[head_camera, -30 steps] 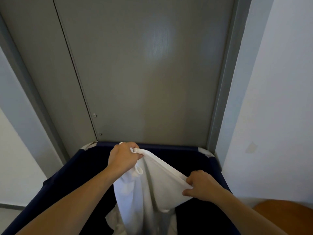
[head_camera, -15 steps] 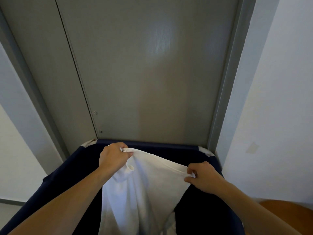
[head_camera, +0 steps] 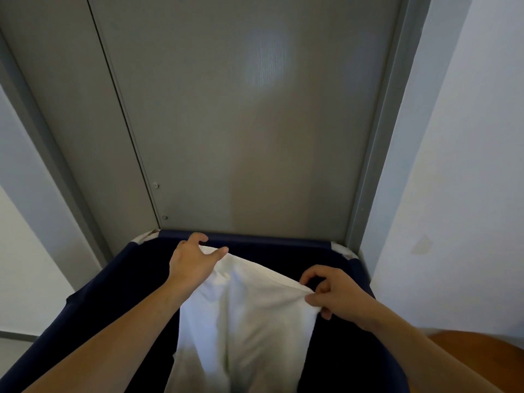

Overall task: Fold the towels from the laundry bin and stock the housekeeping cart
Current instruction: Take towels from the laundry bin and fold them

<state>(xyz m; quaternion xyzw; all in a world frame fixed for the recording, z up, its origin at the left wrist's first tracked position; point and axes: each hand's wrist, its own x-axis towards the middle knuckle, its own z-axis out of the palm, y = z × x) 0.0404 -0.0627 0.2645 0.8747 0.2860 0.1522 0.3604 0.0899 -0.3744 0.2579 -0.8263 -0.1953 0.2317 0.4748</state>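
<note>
Both my hands have spread wider apart: my left hand [head_camera: 192, 265] and right hand [head_camera: 337, 296] pinch the white towel's [head_camera: 249, 313] top edge, stretched over the navy laundry bin [head_camera: 113, 282] near its far rim; no writing visible.

- Dim, soft indoor light; pale glare patch on door [head_camera: 263, 61].
- Bin [head_camera: 93, 302] interior nearly black.
- Towel [head_camera: 243, 321] slightly motion-blurred.
- Wide-angle bending at edges.
</note>
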